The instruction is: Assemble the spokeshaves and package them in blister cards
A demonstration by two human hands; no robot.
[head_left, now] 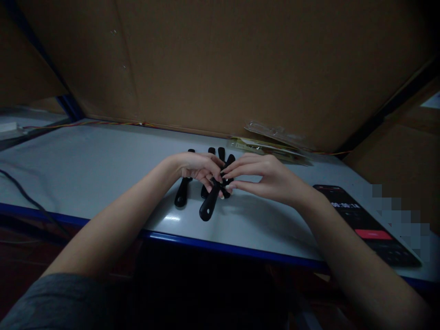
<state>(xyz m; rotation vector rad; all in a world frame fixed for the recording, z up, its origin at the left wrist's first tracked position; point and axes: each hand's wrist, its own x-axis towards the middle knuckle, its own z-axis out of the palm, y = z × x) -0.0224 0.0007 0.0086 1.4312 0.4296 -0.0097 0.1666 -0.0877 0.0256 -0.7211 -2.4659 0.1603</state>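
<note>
Holding your left hand and right hand close together, you have your fingertips almost meeting over a bunch of black handles on a white table. Your left fingers curl down over the middle of the bunch, and your right fingers reach in from the other side. They seem to touch the handles, but you can't tell whether either hand is clamped on one.

The handles sit near the middle of the table, not far from its blue front edge, with some lying side by side and others crossing beneath your fingers. Your gray sleeve shows at the bottom left.

Off to your right lies a phone, face up, with a row of timer-like digits too blurred to read for certain and a red button below them. Behind the handles, plastic-wrapped papers lean against a cardboard sheet. A thin striped wire runs along the table's back edge, and a black cable crosses its left side.
</note>
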